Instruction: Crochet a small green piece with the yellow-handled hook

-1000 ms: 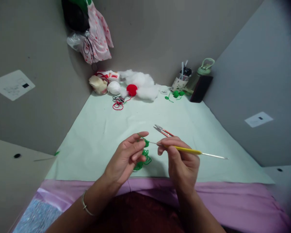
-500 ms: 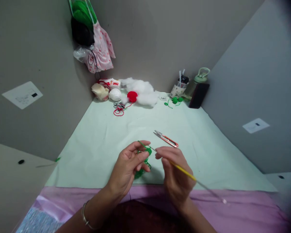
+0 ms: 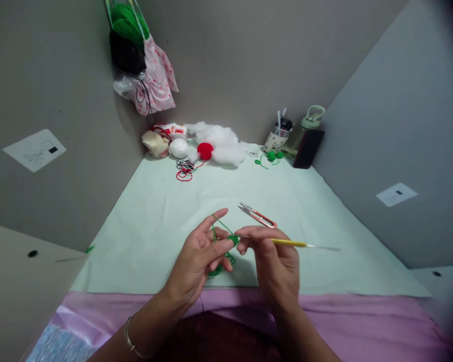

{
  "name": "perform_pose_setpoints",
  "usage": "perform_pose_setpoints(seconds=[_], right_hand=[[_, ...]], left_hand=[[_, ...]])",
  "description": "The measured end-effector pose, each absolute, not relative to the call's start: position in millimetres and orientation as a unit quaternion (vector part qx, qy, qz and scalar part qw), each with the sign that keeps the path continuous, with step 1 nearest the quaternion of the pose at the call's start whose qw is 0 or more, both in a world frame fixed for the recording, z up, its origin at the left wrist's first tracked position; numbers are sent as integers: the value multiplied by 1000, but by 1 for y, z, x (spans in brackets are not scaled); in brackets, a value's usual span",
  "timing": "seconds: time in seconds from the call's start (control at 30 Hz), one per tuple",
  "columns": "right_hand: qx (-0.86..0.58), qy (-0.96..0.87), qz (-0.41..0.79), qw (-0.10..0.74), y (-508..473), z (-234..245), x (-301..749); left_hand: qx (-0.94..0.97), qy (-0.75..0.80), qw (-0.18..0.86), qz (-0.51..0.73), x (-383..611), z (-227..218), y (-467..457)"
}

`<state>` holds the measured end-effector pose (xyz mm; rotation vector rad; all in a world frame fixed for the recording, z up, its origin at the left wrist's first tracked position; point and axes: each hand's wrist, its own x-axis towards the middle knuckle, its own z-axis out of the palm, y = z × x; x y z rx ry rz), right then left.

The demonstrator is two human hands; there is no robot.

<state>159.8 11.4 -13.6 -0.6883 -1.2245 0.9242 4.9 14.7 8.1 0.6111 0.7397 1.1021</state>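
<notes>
Left hand (image 3: 201, 254), half-open, pinches the green piece (image 3: 233, 240); right hand (image 3: 276, 261) wraps round the hook (image 3: 289, 243); keep the yarn (image 3: 223, 224) lightly, evenly taut.

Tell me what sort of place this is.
Probably a craft booth: flat grey upright panels stand behind and beside a pale green cloth-covered table, fluffy white stuffing lies at its back, and the right hand holds a slim yellow-handled metal crochet hook.
</notes>
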Motion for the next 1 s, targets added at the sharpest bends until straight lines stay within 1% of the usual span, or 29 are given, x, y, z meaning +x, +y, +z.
perform_pose_setpoints(seconds=[0.1, 0.17, 0.23, 0.33, 0.5, 0.57, 0.63, 0.67, 0.73, 0.8, 0.87, 0.93, 1.0], right_hand=[[-296, -528, 456, 652, 13, -11, 164], [-295, -546, 452, 640, 11, -10, 167], [-305, -579, 419, 630, 8, -8, 170], [-322, -662, 314, 599, 5, -6, 173], [-326, -798, 68, 503, 4, -5, 170], [-336, -814, -29, 473, 3, -7, 169], [-344, -811, -66, 469, 2, -10, 168], [-349, -801, -46, 485, 1, -11, 168], [-366, -752, 55, 546, 2, -13, 168], [-373, -668, 195, 614, 4, -13, 167], [-358, -595, 314, 647, 7, -12, 164], [-340, -576, 366, 647, 10, -11, 161], [-338, -596, 354, 637, 10, -10, 158]], left_hand=[[299, 351, 730, 504, 3, 6, 14], [322, 361, 714, 506, 2, 4, 14], [349, 375, 691, 510, 0, 3, 14], [384, 398, 650, 521, 0, 3, 13], [392, 426, 596, 556, 5, 4, 8], [365, 407, 626, 556, 5, 4, 7], [319, 358, 701, 527, 4, 4, 8], [292, 334, 740, 505, 2, 5, 10], [243, 304, 788, 477, -1, 6, 14], [226, 305, 787, 486, -3, 8, 17], [246, 315, 764, 507, -3, 8, 17], [284, 324, 745, 510, 0, 7, 15], [315, 341, 725, 509, 3, 5, 12]])
